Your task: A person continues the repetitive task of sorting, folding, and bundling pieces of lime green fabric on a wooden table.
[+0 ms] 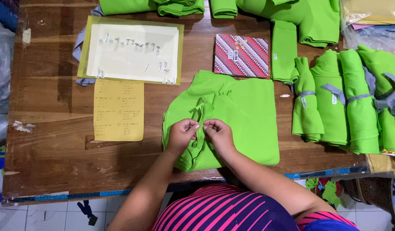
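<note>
A stack of bright green fabric pieces [244,115] lies flat on the wooden table [52,162] in front of me. My left hand [182,132] and my right hand [218,133] meet over the stack's left part. Both pinch the edges of a bunch of narrow green fabric strips [201,112] that fan up from between the fingers. The fingertips of the two hands nearly touch.
Tied rolls of green fabric [347,98] lie at the right. A red patterned box [241,55] sits behind the stack. A yellow sheet with small white tags [131,51] and a yellow paper list [118,110] lie at the left. More green fabric [300,17] lies at the back.
</note>
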